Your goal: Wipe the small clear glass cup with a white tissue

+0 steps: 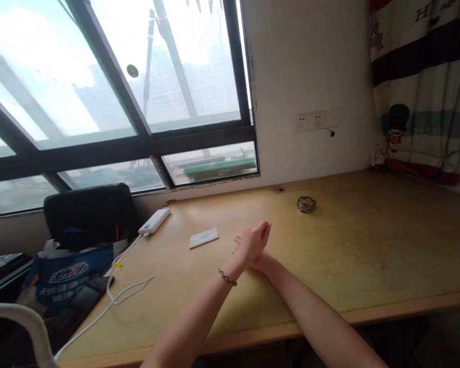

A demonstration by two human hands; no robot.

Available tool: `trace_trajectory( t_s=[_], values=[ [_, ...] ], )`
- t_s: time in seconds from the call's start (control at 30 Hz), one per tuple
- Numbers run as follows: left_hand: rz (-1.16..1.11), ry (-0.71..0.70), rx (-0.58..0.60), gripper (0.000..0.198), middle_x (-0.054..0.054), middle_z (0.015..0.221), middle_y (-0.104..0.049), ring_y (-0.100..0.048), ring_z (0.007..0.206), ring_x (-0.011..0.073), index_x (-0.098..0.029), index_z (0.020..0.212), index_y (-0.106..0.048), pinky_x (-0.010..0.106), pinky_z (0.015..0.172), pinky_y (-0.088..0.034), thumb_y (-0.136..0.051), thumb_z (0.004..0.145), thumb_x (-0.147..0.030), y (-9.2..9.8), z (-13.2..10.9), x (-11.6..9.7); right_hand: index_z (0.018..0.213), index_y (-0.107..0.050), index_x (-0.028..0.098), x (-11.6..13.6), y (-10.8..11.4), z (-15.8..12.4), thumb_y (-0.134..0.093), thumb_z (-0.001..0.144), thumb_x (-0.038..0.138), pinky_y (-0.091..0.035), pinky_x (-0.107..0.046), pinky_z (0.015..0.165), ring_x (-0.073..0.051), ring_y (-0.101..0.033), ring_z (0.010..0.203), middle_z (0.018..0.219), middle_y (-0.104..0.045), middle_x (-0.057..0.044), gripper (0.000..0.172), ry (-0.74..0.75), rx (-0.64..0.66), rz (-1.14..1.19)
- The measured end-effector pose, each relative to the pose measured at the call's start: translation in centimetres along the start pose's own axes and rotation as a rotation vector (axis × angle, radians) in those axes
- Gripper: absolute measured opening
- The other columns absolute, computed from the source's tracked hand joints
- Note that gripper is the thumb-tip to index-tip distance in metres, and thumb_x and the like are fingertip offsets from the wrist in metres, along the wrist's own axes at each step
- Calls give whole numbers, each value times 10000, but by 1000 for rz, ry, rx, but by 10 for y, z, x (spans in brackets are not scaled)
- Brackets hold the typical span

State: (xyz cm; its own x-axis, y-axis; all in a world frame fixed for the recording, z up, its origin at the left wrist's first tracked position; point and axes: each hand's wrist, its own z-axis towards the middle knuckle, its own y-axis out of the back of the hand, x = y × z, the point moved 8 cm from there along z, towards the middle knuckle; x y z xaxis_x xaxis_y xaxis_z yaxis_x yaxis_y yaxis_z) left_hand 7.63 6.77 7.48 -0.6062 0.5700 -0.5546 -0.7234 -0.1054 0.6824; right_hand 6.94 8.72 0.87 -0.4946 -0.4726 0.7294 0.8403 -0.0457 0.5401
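Both hands meet above the middle of the wooden desk. My left hand [254, 241], with a dark beaded bracelet [227, 277] on its wrist, lies over the other hand, its fingers curled and pressed together. Beneath it, my right hand [259, 261] is mostly covered, and its fingers cannot be made out clearly. Whether anything sits between the palms is hidden. A flat white rectangular item [204, 238] lies to the left of the hands. Behind them and to the right rests a dark metallic ring-shaped object [306, 204].
A white power bank [155, 222] with a white cable [112, 296] lies on the desk's left side. The desk's front edge [406, 306] runs along the bottom. Left of it are a black chair [90, 212] and a blue bag [69, 273]. Windows and wall sockets stand behind.
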Motion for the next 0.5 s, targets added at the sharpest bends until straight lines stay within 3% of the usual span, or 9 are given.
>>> trace_trajectory(
  t_s=[0.13, 0.2, 0.3, 0.37, 0.5],
  values=[
    [4, -140, 151, 174, 76, 822, -545, -515, 673, 162, -195, 840, -549, 249, 608, -379, -436, 809, -323, -79, 42, -62, 961, -582, 145, 12, -5, 2, -575, 745, 282, -407, -289, 848, -177, -501, 993, 977, -607, -75, 256, 160, 103, -169],
    [118, -259, 281, 203, 104, 931, -513, -536, 713, 174, -170, 940, -526, 266, 613, -397, -415, 820, -291, -128, 55, -83, 1031, -549, 139, 12, 1, 1, -508, 800, 295, -379, -298, 872, -186, -482, 1016, 1027, -589, -95, 282, 191, 110, -272],
    [379, -358, 386, 298, 165, 1096, -425, -557, 766, 191, -130, 1096, -445, 280, 593, -426, -366, 840, -260, -183, 69, -87, 1013, -558, 133, 2, 17, 1, -437, 840, 306, -374, -292, 848, -190, -496, 962, 979, -599, -100, 272, 103, 67, -349],
    [473, -338, 339, 387, 206, 1218, -333, -567, 791, 200, -118, 1207, -356, 289, 601, -439, -363, 840, -244, -198, 82, -77, 976, -572, 135, -4, 23, 1, -434, 841, 310, -370, -298, 837, -195, -499, 938, 948, -604, -100, 261, 31, 60, -383],
    [501, -234, 276, 566, 228, 1298, -256, -564, 865, 245, -124, 1319, -191, 311, 622, -452, -403, 831, -315, -206, 101, -52, 947, -577, 163, -10, 21, 1, -444, 831, 319, -372, -300, 810, -195, -498, 920, 931, -602, -90, 235, -48, 96, -410]
  ],
)
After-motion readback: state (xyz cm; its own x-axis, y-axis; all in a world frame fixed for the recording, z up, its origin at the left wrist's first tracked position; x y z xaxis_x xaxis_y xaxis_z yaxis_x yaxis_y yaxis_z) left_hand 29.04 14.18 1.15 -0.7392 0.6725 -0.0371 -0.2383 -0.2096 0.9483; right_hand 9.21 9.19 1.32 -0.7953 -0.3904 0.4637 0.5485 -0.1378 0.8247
